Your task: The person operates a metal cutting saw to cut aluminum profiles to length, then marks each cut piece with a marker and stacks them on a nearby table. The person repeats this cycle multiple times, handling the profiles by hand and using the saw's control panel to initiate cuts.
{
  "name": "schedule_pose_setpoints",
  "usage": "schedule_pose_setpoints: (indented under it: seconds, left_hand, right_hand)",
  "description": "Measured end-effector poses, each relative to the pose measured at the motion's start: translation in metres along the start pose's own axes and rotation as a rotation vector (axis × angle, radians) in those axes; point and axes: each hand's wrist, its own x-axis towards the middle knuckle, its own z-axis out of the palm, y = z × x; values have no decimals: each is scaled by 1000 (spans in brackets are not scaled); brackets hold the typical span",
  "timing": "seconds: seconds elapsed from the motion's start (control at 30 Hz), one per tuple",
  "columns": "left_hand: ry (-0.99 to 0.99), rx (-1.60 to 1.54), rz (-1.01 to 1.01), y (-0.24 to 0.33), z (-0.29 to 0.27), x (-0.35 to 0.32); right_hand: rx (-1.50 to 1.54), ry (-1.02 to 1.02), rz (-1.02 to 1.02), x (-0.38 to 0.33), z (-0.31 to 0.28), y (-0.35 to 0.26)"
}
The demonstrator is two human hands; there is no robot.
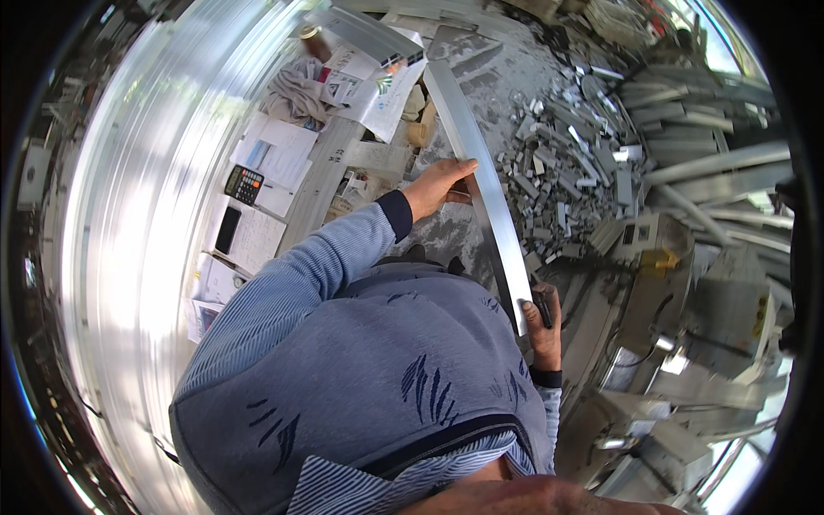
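Observation:
A long silver aluminium profile (pixel 481 163) slants in front of my body, its near end low on the right. My left hand (pixel 439 187) is closed around its left edge about midway, thumb on the top face. Close to the near end, my right hand (pixel 544 324) grips the profile with the thumb laid on it. A short dark, pen-like object (pixel 542 307) also sits in my right hand; its exact kind cannot be made out. The far end of the profile lies near a bundle of grey profiles (pixel 373 36).
Long shiny profiles (pixel 129 223) run along the left. Beside them are a calculator (pixel 244 184), a black phone (pixel 227 230), papers (pixel 287 154) and a crumpled cloth (pixel 299 93). Many metal offcuts (pixel 562 154) are heaped on the right, near a machine (pixel 652 245).

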Motion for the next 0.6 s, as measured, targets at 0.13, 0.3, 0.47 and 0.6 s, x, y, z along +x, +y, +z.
schedule_pose_setpoints:
  seconds: [0.13,0.3,0.47,0.6]
  left_hand:
    - [149,107,65,23,-59,-3]
    - [422,70,106,13,-139,-34]
    - [777,-166,99,-54,-209,-90]
    - [1030,-225,41,-119,-237,-152]
  right_hand:
    - [38,-69,3,88,34,-20]
    - [-87,-135,-6,214,78,-44]
    - [-128,-193,-93,375,128,-56]
    - [-140,-276,-113,532,176,-61]
